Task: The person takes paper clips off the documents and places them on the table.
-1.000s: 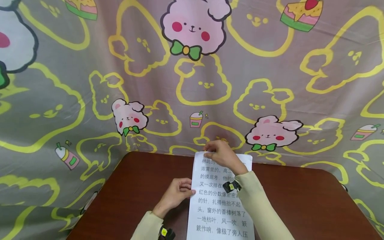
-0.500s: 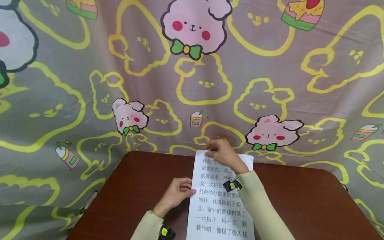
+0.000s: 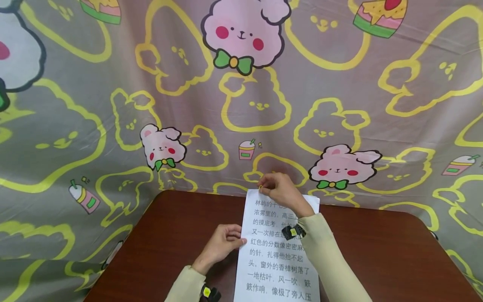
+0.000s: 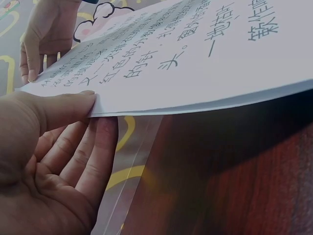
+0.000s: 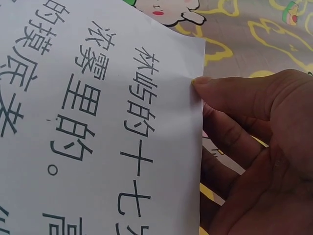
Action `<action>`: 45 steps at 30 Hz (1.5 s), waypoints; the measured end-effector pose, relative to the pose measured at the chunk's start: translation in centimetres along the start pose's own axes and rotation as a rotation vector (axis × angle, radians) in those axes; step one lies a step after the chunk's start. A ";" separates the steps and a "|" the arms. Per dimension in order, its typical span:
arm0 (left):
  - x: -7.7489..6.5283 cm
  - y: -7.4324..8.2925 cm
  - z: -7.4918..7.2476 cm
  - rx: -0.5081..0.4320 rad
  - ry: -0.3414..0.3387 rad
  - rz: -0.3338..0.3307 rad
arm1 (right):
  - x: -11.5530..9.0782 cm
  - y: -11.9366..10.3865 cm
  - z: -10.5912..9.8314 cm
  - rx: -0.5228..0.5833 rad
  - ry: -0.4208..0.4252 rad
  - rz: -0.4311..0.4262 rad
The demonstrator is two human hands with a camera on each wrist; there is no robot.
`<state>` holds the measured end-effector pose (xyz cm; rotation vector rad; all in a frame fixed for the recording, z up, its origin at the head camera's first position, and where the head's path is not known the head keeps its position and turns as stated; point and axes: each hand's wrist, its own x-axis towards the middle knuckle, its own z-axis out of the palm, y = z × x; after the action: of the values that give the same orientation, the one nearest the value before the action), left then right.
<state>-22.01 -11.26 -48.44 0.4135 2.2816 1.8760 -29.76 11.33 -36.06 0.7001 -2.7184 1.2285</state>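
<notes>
Tall sheets of white paper (image 3: 277, 260), printed with large Chinese characters, stand out above the brown table. My left hand (image 3: 222, 243) pinches their left edge; in the left wrist view the thumb (image 4: 73, 105) lies on top and the fingers are beneath. At the top edge is my right hand (image 3: 283, 191), its thumb and index finger pinching a small yellow clip (image 3: 260, 188). In the right wrist view only a speck of that clip (image 5: 193, 82) shows at the thumb tip, against the paper edge, with the other fingers behind the sheet. Most of the clip is hidden.
The brown table (image 3: 377, 251) extends to both sides of the paper. Behind it hangs a grey-pink curtain (image 3: 203, 105) with cartoon bears and yellow outlines. A black band with a yellow marker (image 3: 293, 232) is on the right wrist, and a similar one on the left.
My right hand has shifted slightly up and right at the paper's top edge, uncovering more print and showing the yellow clip more plainly. The left hand stays in place.
</notes>
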 end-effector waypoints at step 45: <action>0.2 -0.5 -1.1 -0.005 0.014 0.009 | -5.0 4.8 -6.3 -0.055 0.179 0.079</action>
<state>-22.55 -12.29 -48.75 0.4119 2.2870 1.8941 -28.16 20.55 -36.38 0.4569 -2.6436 1.1661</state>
